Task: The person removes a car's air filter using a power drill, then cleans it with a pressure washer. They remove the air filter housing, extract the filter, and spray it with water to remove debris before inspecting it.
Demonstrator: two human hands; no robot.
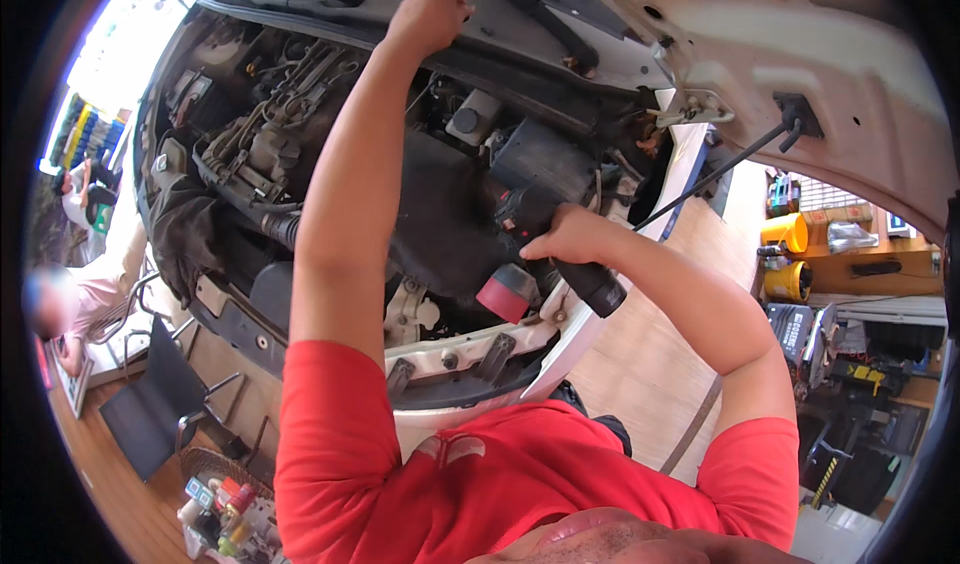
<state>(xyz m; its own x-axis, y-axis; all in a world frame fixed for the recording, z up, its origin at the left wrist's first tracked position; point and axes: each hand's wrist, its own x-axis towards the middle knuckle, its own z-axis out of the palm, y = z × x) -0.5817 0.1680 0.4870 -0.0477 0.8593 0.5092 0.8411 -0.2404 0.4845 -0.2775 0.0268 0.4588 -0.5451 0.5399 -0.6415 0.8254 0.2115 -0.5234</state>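
Observation:
My right hand [572, 236] is wrapped round the handle of a black cordless drill [592, 286], held over the front corner of an open engine bay. The drill's head points away from me, above a dark engine cover [440, 209]; whether its tip touches anything is hidden. My left arm reaches across the engine to the windscreen side. There my left hand [432, 16] is at the cowl panel [505, 32], fingers curled in and the index finger partly extended. What these fingers hold, if anything, cannot be made out. A black battery box [543, 162] lies beyond the drill.
The raised bonnet [830, 74] hangs at the upper right, held by a thin prop rod [715, 179]. A pinkish-red part [503, 300] sits by the front crossmember. Yellow buckets [785, 232] stand on shelving at right. At left are a black chair [155, 394] and a seated person [95, 304].

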